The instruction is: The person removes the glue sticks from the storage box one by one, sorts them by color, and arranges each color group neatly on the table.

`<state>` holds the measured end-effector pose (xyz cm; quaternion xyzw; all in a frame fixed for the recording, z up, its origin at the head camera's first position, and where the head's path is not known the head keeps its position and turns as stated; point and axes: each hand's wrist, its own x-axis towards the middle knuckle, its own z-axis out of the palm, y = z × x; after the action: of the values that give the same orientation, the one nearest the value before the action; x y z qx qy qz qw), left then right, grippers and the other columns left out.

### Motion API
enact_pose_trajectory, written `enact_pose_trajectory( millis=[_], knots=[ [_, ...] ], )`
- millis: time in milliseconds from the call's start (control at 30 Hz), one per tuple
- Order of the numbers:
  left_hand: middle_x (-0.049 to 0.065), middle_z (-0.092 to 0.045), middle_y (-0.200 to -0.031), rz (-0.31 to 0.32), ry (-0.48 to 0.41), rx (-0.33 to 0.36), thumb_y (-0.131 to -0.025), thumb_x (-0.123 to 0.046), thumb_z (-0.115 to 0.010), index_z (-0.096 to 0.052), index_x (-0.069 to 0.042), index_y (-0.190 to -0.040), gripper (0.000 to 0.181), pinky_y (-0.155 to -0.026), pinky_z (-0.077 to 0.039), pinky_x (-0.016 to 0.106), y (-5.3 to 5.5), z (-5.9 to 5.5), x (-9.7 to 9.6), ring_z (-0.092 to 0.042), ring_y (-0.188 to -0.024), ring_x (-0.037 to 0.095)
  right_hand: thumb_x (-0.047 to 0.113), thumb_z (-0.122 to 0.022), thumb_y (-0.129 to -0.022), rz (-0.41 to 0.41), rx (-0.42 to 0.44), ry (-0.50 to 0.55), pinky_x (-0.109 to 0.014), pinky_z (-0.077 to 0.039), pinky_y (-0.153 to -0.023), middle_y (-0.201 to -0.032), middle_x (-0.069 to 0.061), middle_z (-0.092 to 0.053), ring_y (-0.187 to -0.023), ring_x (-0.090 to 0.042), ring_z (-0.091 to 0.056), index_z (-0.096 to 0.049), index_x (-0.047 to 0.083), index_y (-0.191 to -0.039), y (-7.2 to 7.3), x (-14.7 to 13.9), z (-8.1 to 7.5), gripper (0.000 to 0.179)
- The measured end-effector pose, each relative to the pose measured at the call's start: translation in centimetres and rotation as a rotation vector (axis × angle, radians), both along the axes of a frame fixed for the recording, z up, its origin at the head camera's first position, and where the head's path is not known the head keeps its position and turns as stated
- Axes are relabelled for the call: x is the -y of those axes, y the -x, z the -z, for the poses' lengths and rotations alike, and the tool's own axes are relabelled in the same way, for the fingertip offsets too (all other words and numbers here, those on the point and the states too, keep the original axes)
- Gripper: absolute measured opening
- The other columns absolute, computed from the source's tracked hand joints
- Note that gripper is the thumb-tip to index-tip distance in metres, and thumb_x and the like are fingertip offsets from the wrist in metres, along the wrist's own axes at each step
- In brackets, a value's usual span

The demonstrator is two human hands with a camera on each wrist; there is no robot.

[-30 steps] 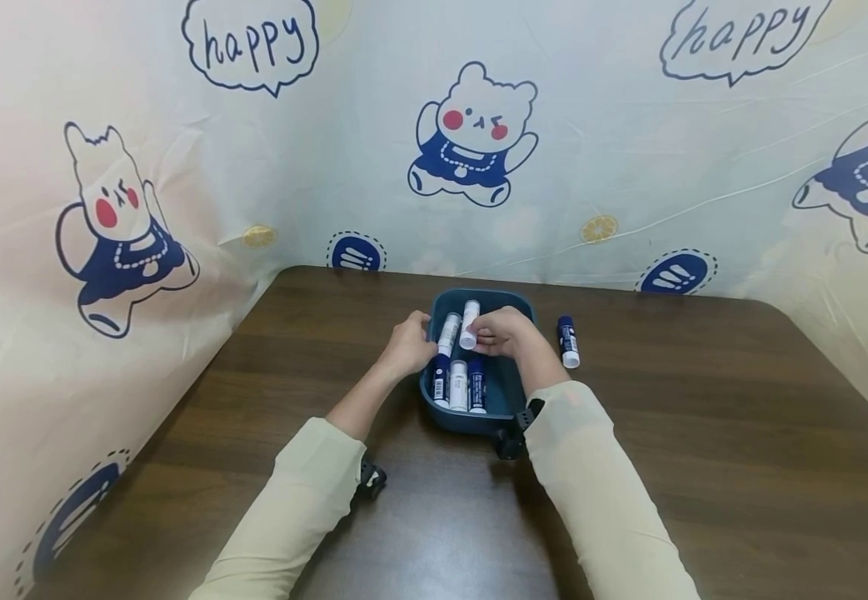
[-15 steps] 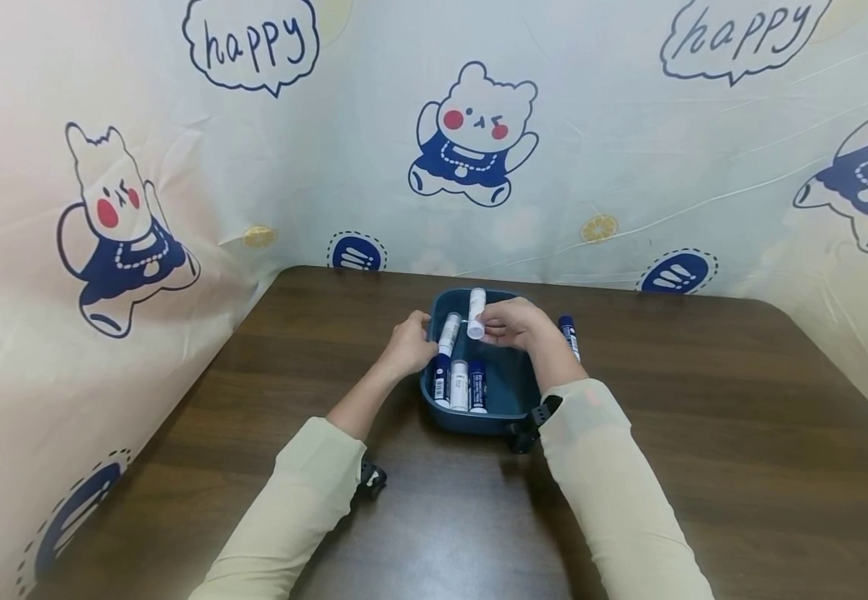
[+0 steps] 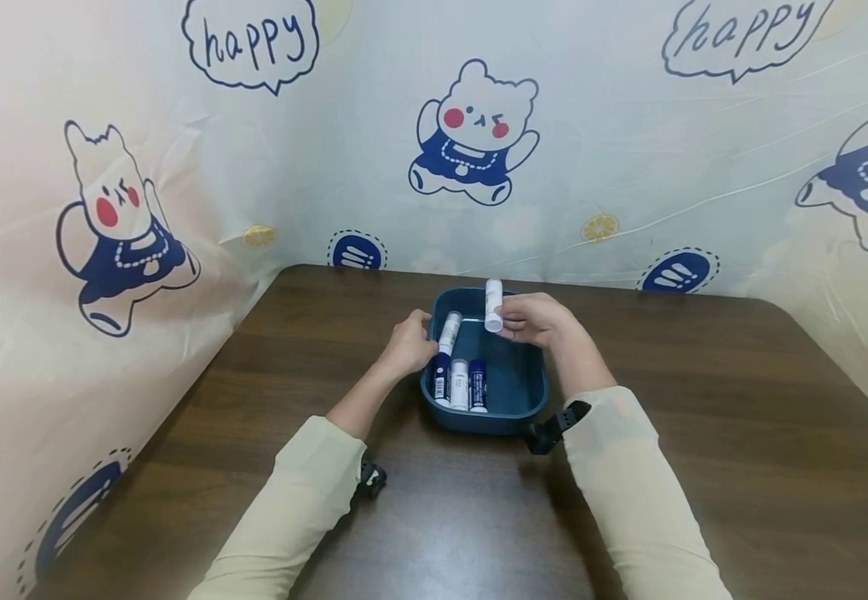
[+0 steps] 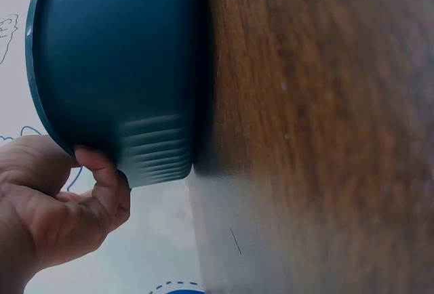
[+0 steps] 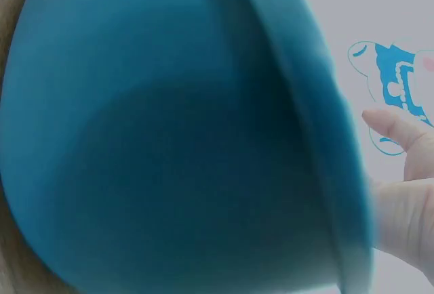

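My right hand (image 3: 539, 321) pinches a white glue stick (image 3: 493, 306) over the far right part of a dark blue plastic bin (image 3: 482, 423). Inside the bin lie a white glue stick (image 3: 450, 332) by the left wall, a navy one (image 3: 441, 380) below it, another white one (image 3: 460, 385), and a navy one (image 3: 477, 386) at the near end. My left hand (image 3: 409, 343) grips the bin's left rim, its fingers curled at the edge in the left wrist view. The right wrist view shows the bin's wall (image 5: 169, 172) and part of my right hand (image 5: 407, 192), but not the held stick.
The bin stands on a brown wooden table (image 3: 314, 333), near its back edge. A printed cloth (image 3: 374, 150) with cartoon figures hangs behind and to the sides. Dark wrist cameras (image 3: 554, 429) sit on both wrists.
My right hand has lifted the white glue stick up and to the right, towards the bin's far rim. The navy stick right of the bin is now hidden behind that hand. My left hand stays put.
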<state>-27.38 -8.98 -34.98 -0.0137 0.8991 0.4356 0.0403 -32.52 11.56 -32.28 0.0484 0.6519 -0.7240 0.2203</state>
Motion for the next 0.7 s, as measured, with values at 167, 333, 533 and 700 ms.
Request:
enact_pose_trajectory(
  millis=[167,333,533,700],
  knots=[
    [0.022,-0.052,-0.116,-0.002,-0.001,-0.011,-0.09,-0.002,-0.054,-0.036,-0.001,-0.136,0.05,-0.084,-0.051,0.039,0.0,0.1,-0.2,-0.055,-0.103,0.029,0.0,-0.056,-0.089,-0.009,-0.034,0.002,-0.033,-0.051,-0.081,-0.122,-0.018,-0.045,-0.095,-0.023,-0.053,-0.037,-0.001,-0.138,-0.6,-1.0,-0.7,0.053],
    [0.022,-0.052,-0.117,-0.005,0.004,-0.014,-0.089,-0.003,-0.054,-0.036,-0.001,-0.136,0.05,-0.083,-0.051,0.039,0.2,0.0,0.0,-0.055,-0.103,0.029,0.001,-0.057,-0.089,-0.01,-0.051,0.001,-0.04,-0.044,-0.093,-0.13,-0.02,-0.039,-0.104,-0.029,-0.049,-0.036,0.0,-0.139,-1.3,-1.5,-1.4,0.054],
    [0.022,-0.052,-0.119,-0.013,-0.005,-0.009,-0.09,-0.002,-0.054,-0.036,-0.002,-0.137,0.05,-0.085,-0.05,0.039,0.2,0.1,-0.4,-0.054,-0.106,0.029,0.002,-0.056,-0.089,-0.037,-0.075,-0.024,-0.037,-0.049,-0.087,-0.131,-0.021,-0.037,-0.1,-0.027,-0.052,-0.032,0.001,-0.141,-2.3,-3.2,-1.9,0.057],
    [0.022,-0.052,-0.119,-0.015,-0.007,-0.015,-0.089,-0.001,-0.054,-0.037,-0.001,-0.136,0.05,-0.085,-0.05,0.039,0.1,0.1,-0.3,-0.054,-0.107,0.03,0.002,-0.054,-0.091,-0.074,-0.088,-0.046,-0.031,-0.052,-0.079,-0.13,-0.021,-0.037,-0.092,-0.023,-0.055,-0.028,0.0,-0.142,-3.2,-4.8,-2.2,0.057]
  ],
)
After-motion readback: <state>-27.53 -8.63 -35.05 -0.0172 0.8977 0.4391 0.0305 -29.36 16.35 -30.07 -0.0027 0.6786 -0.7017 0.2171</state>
